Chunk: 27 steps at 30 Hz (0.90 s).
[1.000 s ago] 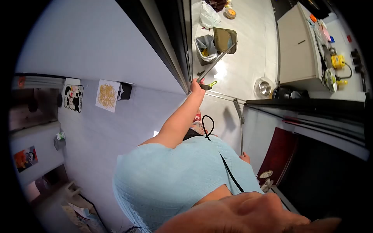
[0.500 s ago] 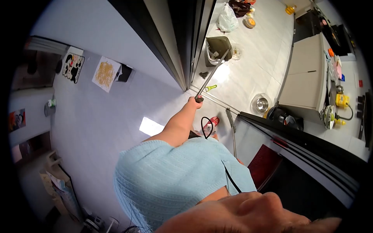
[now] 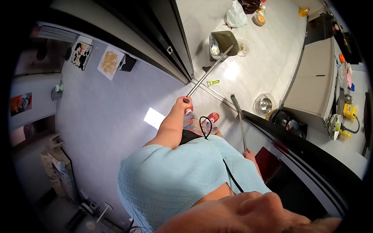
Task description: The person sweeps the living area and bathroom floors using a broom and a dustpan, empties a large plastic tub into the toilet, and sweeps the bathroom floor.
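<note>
A long-handled olive dustpan (image 3: 226, 39) was held aslant at the bin (image 3: 213, 58); a broom (image 3: 236, 103) with grey bristles was held by its metal pole, head pointed forward.

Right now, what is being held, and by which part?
Left hand: the dustpan, by its handle. Right hand: the broom, by its handle.

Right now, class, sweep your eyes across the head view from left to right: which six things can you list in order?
White sheet with yellow markings, left hand, green tool, broom, metal bowl, yellow container.
</note>
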Available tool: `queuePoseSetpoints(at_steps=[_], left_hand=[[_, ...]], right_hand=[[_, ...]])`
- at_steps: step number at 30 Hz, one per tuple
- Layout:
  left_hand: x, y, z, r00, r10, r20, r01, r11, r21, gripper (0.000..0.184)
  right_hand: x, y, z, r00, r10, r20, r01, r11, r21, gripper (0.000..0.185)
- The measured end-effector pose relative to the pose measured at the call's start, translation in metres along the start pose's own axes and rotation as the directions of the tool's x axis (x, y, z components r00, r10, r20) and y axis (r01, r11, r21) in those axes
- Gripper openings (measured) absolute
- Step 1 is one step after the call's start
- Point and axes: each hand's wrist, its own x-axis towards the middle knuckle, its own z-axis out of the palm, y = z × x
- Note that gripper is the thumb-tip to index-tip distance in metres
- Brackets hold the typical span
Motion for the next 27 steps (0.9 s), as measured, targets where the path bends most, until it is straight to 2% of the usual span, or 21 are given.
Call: queuePoseSetpoints(at_steps=[3, 5, 7, 9, 11, 12, 13, 14, 15, 17, 18, 19, 21, 23, 27], left_hand=[[-0.001, -0.005, 0.006, 0.996, 0.048, -0.079, -0.051, 0.998, -0.028, 0.003], [-0.017, -0.008, 0.013, 0.998, 0.054, 0.042, -0.057, 0.996, 0.072, 0.003], [-0.039, -0.008, 0.02, 0.995, 0.079, 0.064, -0.085, 0.99, 0.108, 0.006], [-0.058, 0.001, 0.022, 0.983, 0.083, 0.166, -0.133, 0.939, 0.318, 0.009], [-0.073, 0.014, 0.03, 0.983, 0.082, 0.166, -0.139, 0.919, 0.369, 0.016], [-0.085, 0.015, 0.036, 0.951, 0.214, 0.224, -0.301, 0.809, 0.505, 0.019], [-0.095, 0.014, 0.042, 0.895, 0.329, 0.301, -0.446, 0.652, 0.613, 0.022], [-0.114, 0.004, 0.052, 0.838, 0.437, 0.328, -0.531, 0.512, 0.675, 0.024], [-0.132, -0.007, 0.06, 0.839, 0.436, 0.327, -0.53, 0.512, 0.676, 0.024], [-0.156, -0.023, 0.077, 0.755, 0.415, 0.508, -0.611, 0.163, 0.774, 0.02], [-0.156, -0.029, 0.084, 0.738, 0.442, 0.511, -0.596, 0.072, 0.8, 0.019], [-0.153, -0.039, 0.087, 0.74, 0.44, 0.509, -0.594, 0.07, 0.802, 0.019], [-0.141, -0.062, 0.092, 0.676, 0.409, 0.613, -0.593, -0.193, 0.782, 0.022], [-0.115, -0.078, 0.096, 0.683, 0.419, 0.598, -0.552, -0.24, 0.799, 0.025], [-0.063, -0.123, 0.12, 0.679, 0.457, 0.574, -0.455, -0.352, 0.818, 0.027]], right_hand=[[0.003, -0.013, -0.008, 0.996, 0.084, 0.004, -0.084, 0.992, 0.095, 0.048], [0.006, -0.023, -0.009, 0.998, 0.06, 0.007, -0.06, 0.978, 0.197, 0.046], [0.017, -0.025, -0.007, 0.997, 0.069, 0.04, -0.075, 0.98, 0.183, 0.048], [0.022, -0.034, -0.006, 0.995, 0.074, 0.064, -0.083, 0.983, 0.166, 0.05], [0.023, -0.05, -0.004, 0.988, 0.117, 0.099, -0.146, 0.92, 0.365, 0.054], [0.023, -0.059, -0.004, 0.99, 0.092, 0.11, -0.128, 0.913, 0.387, 0.039], [0.026, -0.07, -0.004, 0.99, 0.091, 0.107, -0.126, 0.912, 0.389, 0.039], [0.03, -0.081, -0.004, 0.989, 0.097, 0.113, -0.136, 0.897, 0.42, 0.028], [0.036, -0.087, -0.006, 0.987, 0.103, 0.12, -0.147, 0.881, 0.449, 0.017], [0.052, -0.099, -0.011, 0.989, 0.11, 0.1, -0.145, 0.861, 0.488, 0.023], [0.06, -0.106, -0.015, 0.99, 0.117, 0.082, -0.143, 0.839, 0.524, 0.029], [0.067, -0.112, -0.018, 0.99, 0.125, 0.064, -0.139, 0.817, 0.56, 0.034], [0.074, -0.131, -0.028, 0.987, 0.158, 0.003, -0.13, 0.802, 0.583, 0.029], [0.079, -0.151, -0.042, 0.991, 0.111, -0.08, -0.056, 0.863, 0.503, 0.004], [0.114, -0.188, -0.074, 0.983, 0.077, -0.169, 0.007, 0.892, 0.452, 0.006]])
